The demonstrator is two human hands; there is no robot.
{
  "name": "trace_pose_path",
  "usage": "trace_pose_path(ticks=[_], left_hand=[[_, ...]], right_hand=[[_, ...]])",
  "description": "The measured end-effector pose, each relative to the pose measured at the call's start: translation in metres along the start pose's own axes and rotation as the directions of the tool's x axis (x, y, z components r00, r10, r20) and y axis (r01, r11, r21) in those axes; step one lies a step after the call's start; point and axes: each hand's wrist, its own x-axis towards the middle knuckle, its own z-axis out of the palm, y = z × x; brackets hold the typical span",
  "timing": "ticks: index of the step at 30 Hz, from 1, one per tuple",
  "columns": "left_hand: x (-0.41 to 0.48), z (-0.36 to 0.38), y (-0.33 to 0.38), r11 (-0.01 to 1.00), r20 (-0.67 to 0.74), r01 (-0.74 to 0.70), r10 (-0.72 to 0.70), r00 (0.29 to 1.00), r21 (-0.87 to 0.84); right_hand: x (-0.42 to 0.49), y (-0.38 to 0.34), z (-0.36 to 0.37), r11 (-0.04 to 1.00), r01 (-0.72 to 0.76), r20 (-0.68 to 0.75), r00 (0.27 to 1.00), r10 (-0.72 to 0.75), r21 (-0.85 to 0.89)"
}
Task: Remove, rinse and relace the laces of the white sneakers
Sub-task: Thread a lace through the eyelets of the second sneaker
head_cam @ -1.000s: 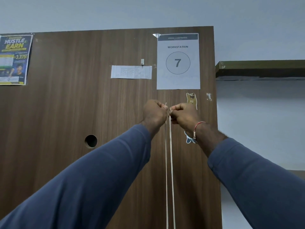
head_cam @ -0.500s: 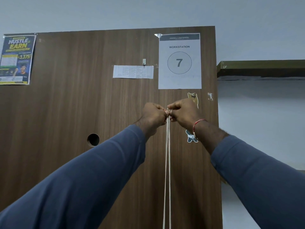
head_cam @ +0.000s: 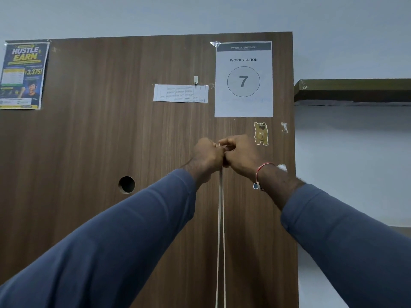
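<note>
A white shoelace (head_cam: pixel 220 230) hangs in two thin strands straight down in front of a brown wooden panel (head_cam: pixel 111 141) and runs out of the bottom of the view. My left hand (head_cam: pixel 205 157) and my right hand (head_cam: pixel 241 155) are raised at arm's length and pressed together, both pinching the lace at its top with curled fingers. A red thread band circles my right wrist. No sneakers are in view.
The panel carries a "Workstation 7" sheet (head_cam: pixel 243 78), a small printed slip (head_cam: pixel 180 93) under a white hook (head_cam: pixel 195 80), a bear-shaped hook (head_cam: pixel 261 133), a poster (head_cam: pixel 22 75) and a round hole (head_cam: pixel 126 184). A dark shelf (head_cam: pixel 353 90) juts from the wall at right.
The two hands have drawn closer together and sit slightly lower against the panel. The two hanging strands, apart a second ago, now lie almost side by side.
</note>
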Motion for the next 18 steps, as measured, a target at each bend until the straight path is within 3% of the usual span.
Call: trace_pose_path(ticks=[5,10,18], left_hand=[[0.0,-0.004,-0.001,0.999,0.058,0.03,-0.028,0.998,-0.035],[-0.002,-0.004,-0.001,0.989,0.089,0.093,-0.083,0.993,-0.113],[0.001,-0.009,0.007,0.979,0.016,0.142,-0.141,0.99,-0.149]], right_hand=[[-0.001,-0.005,-0.009,0.924,0.143,0.083,0.989,-0.121,-0.354],[0.002,-0.011,-0.013,0.955,0.044,0.101,0.995,-0.015,-0.293],[0.002,-0.023,-0.017,0.902,0.105,0.192,0.981,-0.025,-0.42]])
